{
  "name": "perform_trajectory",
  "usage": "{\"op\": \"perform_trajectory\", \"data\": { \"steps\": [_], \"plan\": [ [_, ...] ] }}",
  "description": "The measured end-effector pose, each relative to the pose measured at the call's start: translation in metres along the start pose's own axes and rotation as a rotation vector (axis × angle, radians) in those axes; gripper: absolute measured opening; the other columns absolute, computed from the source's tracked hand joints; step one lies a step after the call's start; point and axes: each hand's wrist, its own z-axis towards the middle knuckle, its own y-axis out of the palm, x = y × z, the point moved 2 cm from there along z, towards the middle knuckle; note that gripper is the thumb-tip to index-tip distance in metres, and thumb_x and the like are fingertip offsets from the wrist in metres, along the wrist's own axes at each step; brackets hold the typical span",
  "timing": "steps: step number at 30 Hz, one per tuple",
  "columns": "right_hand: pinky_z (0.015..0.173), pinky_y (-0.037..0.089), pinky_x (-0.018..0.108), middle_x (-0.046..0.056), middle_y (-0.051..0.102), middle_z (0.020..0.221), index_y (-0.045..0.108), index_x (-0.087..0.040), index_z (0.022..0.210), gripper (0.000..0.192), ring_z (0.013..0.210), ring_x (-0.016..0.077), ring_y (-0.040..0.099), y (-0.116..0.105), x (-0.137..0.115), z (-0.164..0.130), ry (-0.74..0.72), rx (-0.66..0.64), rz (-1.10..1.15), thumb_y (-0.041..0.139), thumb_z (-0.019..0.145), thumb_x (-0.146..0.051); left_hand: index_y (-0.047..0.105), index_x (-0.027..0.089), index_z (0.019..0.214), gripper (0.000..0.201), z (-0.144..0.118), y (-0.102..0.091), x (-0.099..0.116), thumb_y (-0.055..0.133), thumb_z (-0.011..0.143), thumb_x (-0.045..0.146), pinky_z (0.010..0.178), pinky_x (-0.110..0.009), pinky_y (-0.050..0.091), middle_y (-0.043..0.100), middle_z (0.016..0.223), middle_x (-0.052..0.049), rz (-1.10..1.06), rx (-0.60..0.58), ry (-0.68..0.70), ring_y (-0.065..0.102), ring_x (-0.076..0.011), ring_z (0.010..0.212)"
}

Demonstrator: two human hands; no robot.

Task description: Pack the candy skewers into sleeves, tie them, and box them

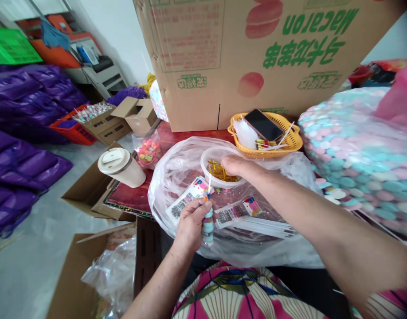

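— At the counter's near edge, what has the left hand (190,219) got?

— It is clamped on a slim clear packet of pastel sweets (208,223), held upright just above the big plastic sheet (177,168). The packet looks filled, with its top gathered around a thin white stick, but I see no tie on its neck.

— And the right hand (235,166)?

— It is reaching into the round clear tub (213,156), fingertips down among the gold twist ties (218,170). Whether it has pinched one I cannot tell; the fingers hide it. The two hands are apart.

— So how far along would you say this one is?

— By my reading, the filling is done and the closing is left: the neck looks unfastened, and the printed labels (236,212) lie flat on the plastic beside the packet, none on it that I can see.

— And the job as a whole?

— Far from over, I would judge. The huge bag of pink, blue and white sweets (356,150) to the right is full. Off to the left a small open carton (97,117) on the floor holds what seem to be finished packets, too small to be sure.

— Anything else nearby?

— A yellow basket (293,141) with a phone (264,125) in it, behind the tub, and a lidded cup (121,166) at the left edge, well clear of both hands.
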Motion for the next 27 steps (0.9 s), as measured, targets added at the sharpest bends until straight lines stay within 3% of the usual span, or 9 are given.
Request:
{"op": "perform_trajectory", "data": {
  "steps": [4,8,10,16,19,22,25,27],
  "plan": [
    [0.079,0.053,0.034,0.006,0.066,0.098,0.064,-0.014,0.097,0.014,0.089,0.0176,0.063,-0.018,0.009,-0.015,0.037,0.016,0.089,0.060,0.090,-0.025,0.068,0.012,0.066,0.024,0.000,-0.008,0.001,0.077,0.064,0.033,0.045,-0.018,0.034,0.065,0.063,-0.004,0.004,0.000,0.017,0.053,-0.0085,0.050],
    [0.054,0.046,0.024,-0.001,0.058,0.055,0.059,-0.015,0.075,0.012,0.052,0.0123,0.059,-0.028,0.021,-0.042,0.073,0.060,0.285,0.054,0.085,-0.010,0.066,0.013,0.064,0.027,0.005,0.003,0.002,0.080,0.059,0.035,0.044,-0.019,0.037,0.063,0.059,-0.002,-0.020,-0.023,-0.010,0.052,-0.0091,0.047],
    [0.045,0.041,0.021,-0.004,0.055,0.049,0.055,-0.016,0.078,0.013,0.041,0.0091,0.052,-0.028,0.022,-0.053,0.088,0.079,0.409,0.048,0.087,-0.009,0.066,0.013,0.064,0.028,0.006,0.010,0.003,0.080,0.058,0.036,0.044,-0.019,0.037,0.062,0.059,-0.002,-0.027,-0.049,-0.028,0.053,-0.0095,0.047],
    [0.037,0.032,0.018,-0.008,0.047,0.045,0.049,-0.018,0.073,0.015,0.035,0.0053,0.040,-0.026,0.026,-0.089,0.071,0.173,0.667,0.049,0.082,-0.005,0.064,0.013,0.064,0.027,0.008,0.020,0.011,0.079,0.059,0.035,0.045,-0.020,0.038,0.055,0.052,0.001,-0.024,-0.056,0.003,0.051,-0.0094,0.047],
    [0.040,0.034,0.018,-0.006,0.052,0.052,0.055,-0.018,0.077,0.008,0.041,0.0060,0.043,-0.011,0.024,-0.123,-0.092,0.319,0.859,0.052,0.083,-0.014,0.064,0.014,0.066,0.026,0.009,0.033,0.010,0.078,0.058,0.034,0.043,-0.020,0.037,0.054,0.051,0.002,0.006,-0.045,-0.046,0.049,-0.0093,0.045],
    [0.050,0.044,0.022,-0.001,0.063,0.067,0.063,-0.020,0.082,0.011,0.053,0.0101,0.054,0.021,0.010,-0.156,-0.318,0.506,1.000,0.054,0.084,-0.025,0.063,0.015,0.065,0.021,0.008,0.054,0.000,0.075,0.058,0.031,0.045,-0.021,0.040,0.056,0.054,0.002,0.039,-0.105,-0.079,0.048,-0.0088,0.045],
    [0.070,0.051,0.028,0.003,0.068,0.082,0.068,-0.021,0.100,0.025,0.076,0.0154,0.063,0.054,-0.002,-0.171,-0.330,0.679,0.994,0.047,0.087,-0.022,0.062,0.015,0.064,0.013,0.006,0.070,-0.014,0.068,0.061,0.027,0.049,-0.021,0.042,0.056,0.056,0.001,0.122,-0.186,-0.062,0.048,-0.0085,0.048],
    [0.069,0.050,0.028,0.002,0.065,0.077,0.059,-0.021,0.123,0.038,0.072,0.0149,0.061,0.068,-0.001,-0.172,-0.306,0.711,0.999,0.043,0.089,-0.020,0.062,0.015,0.063,0.011,0.005,0.075,-0.020,0.062,0.065,0.026,0.050,-0.022,0.041,0.056,0.056,0.000,0.233,-0.236,-0.061,0.049,-0.0095,0.049]
  ]
}}
